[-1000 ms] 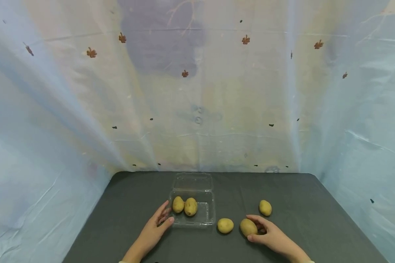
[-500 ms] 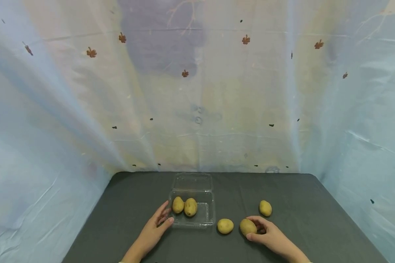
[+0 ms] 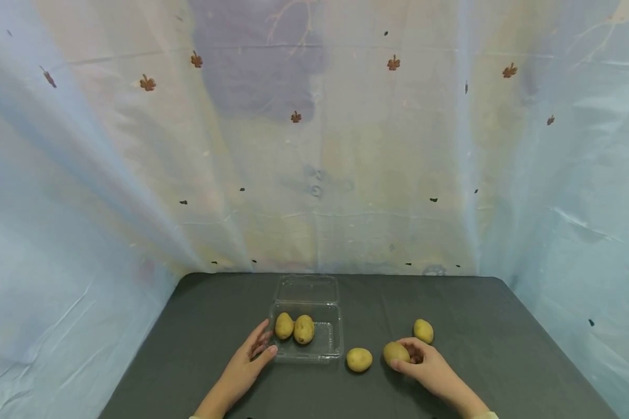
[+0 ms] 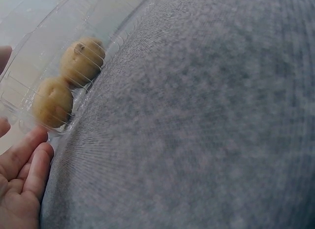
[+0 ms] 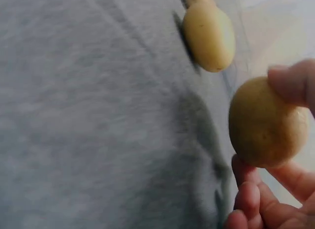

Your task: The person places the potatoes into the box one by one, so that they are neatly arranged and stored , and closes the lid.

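Note:
My right hand (image 3: 428, 368) grips a potato (image 3: 395, 354) between thumb and fingers; in the right wrist view this held potato (image 5: 266, 123) shows above its shadow on the cloth. A clear plastic clamshell box (image 3: 329, 352) stands with its lid (image 3: 308, 289) folded back. Inside, two potatoes sit side by side, the left potato (image 3: 284, 326) close to the right potato (image 3: 304, 330). At the box's left side my left hand (image 3: 242, 368) has its fingers spread, fingertips right at the wall. In the left wrist view its fingers (image 4: 37, 172) lie near the ribbed plastic.
One loose potato (image 3: 359, 360) lies between the box and my right hand. Another potato (image 3: 423, 331) rests farther back, beyond that hand. Dark grey cloth covers the table (image 3: 215, 308). A printed curtain (image 3: 367, 157) hangs around the back and sides.
My right hand has raised the potato a little and moved slightly away from me with it. The left hand and the box have stayed in place.

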`<state>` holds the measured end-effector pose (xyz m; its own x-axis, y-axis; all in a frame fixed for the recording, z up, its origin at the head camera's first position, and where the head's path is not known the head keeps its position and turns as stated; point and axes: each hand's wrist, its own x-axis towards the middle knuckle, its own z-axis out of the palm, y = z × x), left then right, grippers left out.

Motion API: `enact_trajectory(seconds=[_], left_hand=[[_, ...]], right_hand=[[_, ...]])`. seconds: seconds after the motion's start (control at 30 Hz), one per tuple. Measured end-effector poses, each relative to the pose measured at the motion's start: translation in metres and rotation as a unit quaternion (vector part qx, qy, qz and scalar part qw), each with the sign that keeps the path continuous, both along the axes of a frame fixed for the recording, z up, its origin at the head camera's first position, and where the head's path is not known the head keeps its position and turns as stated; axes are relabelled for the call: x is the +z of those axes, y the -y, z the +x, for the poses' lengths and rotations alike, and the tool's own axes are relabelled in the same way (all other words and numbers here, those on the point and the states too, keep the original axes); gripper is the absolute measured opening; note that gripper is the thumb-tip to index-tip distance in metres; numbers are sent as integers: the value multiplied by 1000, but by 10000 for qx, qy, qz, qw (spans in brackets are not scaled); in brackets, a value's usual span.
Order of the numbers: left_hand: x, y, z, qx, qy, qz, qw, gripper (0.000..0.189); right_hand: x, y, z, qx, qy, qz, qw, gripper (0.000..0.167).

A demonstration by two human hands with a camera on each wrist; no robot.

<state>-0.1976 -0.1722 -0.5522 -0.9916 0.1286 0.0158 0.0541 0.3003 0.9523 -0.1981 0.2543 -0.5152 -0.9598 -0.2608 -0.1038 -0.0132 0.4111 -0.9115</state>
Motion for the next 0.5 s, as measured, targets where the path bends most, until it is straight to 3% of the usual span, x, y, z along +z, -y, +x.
enact_trajectory(seconds=[0.33, 0.43, 0.5], left_hand=[[1, 0, 0, -15, 102, -21, 9999, 70], [1, 0, 0, -5, 96, 36, 9999, 71], [2, 0, 0, -22, 106, 41, 9999, 71]], right_hand=[[20, 22, -10, -959, -607, 84, 9935, 57], [26, 30, -12, -1080, -764, -19, 9912, 56], [38, 38, -9, -1066, -775, -133, 9912, 56]])
